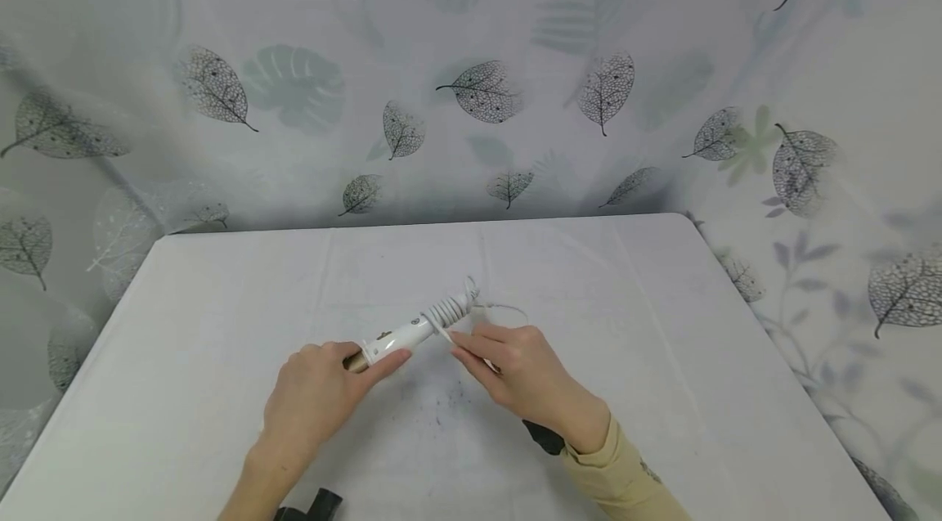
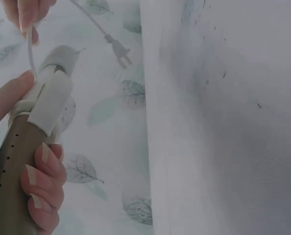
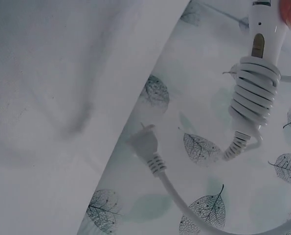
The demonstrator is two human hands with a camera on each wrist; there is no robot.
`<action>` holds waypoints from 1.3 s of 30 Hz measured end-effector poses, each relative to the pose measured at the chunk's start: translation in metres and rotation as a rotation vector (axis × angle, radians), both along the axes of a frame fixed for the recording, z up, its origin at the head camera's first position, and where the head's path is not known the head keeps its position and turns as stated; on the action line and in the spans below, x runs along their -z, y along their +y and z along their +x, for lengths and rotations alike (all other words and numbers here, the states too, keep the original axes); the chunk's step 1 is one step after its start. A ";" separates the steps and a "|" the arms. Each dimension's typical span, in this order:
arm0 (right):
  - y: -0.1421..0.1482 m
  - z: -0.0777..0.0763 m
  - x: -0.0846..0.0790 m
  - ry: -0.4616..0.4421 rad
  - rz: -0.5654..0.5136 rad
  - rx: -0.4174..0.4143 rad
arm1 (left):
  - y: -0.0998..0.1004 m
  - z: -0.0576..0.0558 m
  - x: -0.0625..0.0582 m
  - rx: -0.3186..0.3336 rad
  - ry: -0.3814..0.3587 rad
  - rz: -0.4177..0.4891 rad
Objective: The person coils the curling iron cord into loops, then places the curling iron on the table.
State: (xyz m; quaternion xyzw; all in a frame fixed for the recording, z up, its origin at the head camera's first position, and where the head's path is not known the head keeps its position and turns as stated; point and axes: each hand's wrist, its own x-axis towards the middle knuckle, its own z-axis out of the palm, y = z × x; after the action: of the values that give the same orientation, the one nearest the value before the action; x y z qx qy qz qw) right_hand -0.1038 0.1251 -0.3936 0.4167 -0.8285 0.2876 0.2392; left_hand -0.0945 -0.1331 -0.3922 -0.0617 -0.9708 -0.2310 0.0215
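Observation:
A white-handled curling iron (image 1: 397,339) with a gold-brown barrel (image 2: 13,171) is held up over the table. My left hand (image 1: 312,394) grips it by the barrel, fingers curled round and thumb along the white part. Several turns of the white cord (image 3: 253,95) are wound round the handle's end. My right hand (image 1: 526,370) pinches a stretch of that cord just beside the handle, pulled taut from the coils. From the right hand the loose cord end hangs, with its two-pin plug (image 3: 145,142) dangling free.
A white-covered table (image 1: 221,300) lies beneath both hands, with small dark marks (image 1: 439,406) near its middle. Leaf-patterned curtain fabric (image 1: 471,38) surrounds its back and sides. Black wrist-camera parts show at the left wrist (image 1: 324,503) and under the right wrist (image 1: 543,437).

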 end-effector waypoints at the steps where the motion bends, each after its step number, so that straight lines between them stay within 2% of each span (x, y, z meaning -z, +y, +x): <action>1: 0.000 0.000 0.000 -0.018 -0.003 -0.008 | -0.001 0.000 0.000 0.000 0.021 0.006; 10: 0.005 -0.001 -0.002 -0.155 0.062 -0.081 | -0.005 -0.002 0.002 -0.007 0.111 0.062; 15: 0.003 -0.003 0.000 -0.269 0.018 -0.063 | -0.005 -0.002 0.004 -0.018 0.203 0.134; 20: 0.001 -0.006 0.005 -0.311 -0.020 -0.060 | -0.005 -0.002 0.002 0.018 0.250 0.168; 24: 0.003 -0.007 0.010 -0.313 -0.011 -0.042 | -0.004 -0.001 0.000 0.066 0.226 0.173; 27: 0.005 -0.008 0.012 -0.310 -0.004 -0.005 | -0.002 0.000 -0.002 0.087 0.180 0.198; 33: 0.005 -0.010 0.014 -0.254 0.005 0.024 | 0.002 0.003 -0.005 0.088 0.114 0.247; 39: 0.003 -0.012 0.014 -0.247 0.004 0.087 | 0.004 0.004 -0.004 0.083 0.116 0.251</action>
State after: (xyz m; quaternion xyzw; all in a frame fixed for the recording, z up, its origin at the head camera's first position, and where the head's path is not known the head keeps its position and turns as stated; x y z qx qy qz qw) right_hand -0.1155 0.1286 -0.4071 0.3421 -0.8696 0.3245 0.1468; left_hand -0.0907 -0.1294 -0.3884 -0.1117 -0.9281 -0.3471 0.0757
